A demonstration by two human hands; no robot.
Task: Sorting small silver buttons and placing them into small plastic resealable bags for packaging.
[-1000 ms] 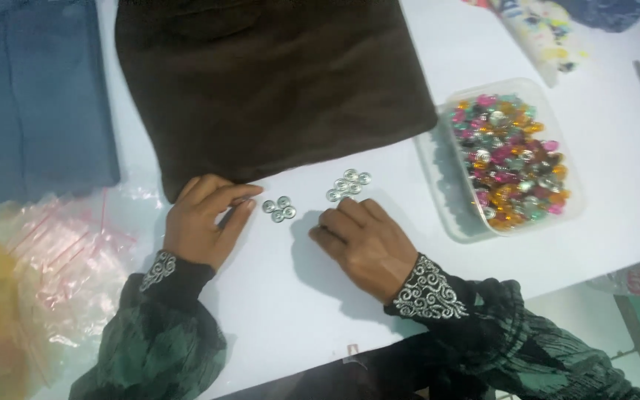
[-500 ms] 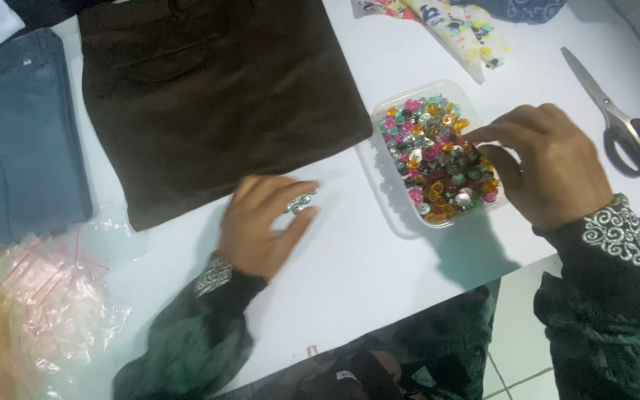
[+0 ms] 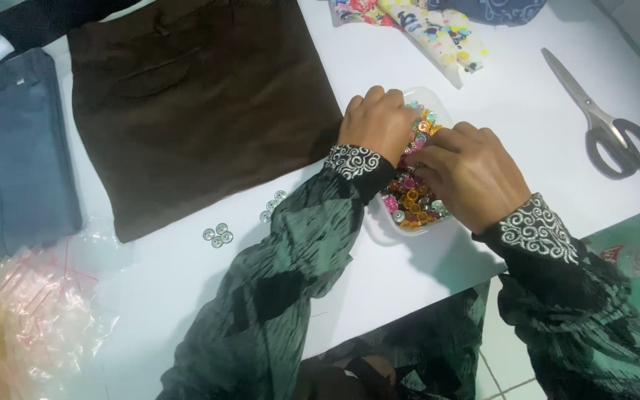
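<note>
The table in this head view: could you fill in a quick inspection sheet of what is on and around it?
Surface: white table.
Job's things: clear tray of coloured beads; small silver pieces on the table.
Clutter: brown trousers, grey-blue garment, scissors, plastic bags, printed cloth.
Grippers: left hand on the tray's edge, right hand in the beads; grasp not visible.
Cables: nothing seen.
Surroundings: tiled floor.
</note>
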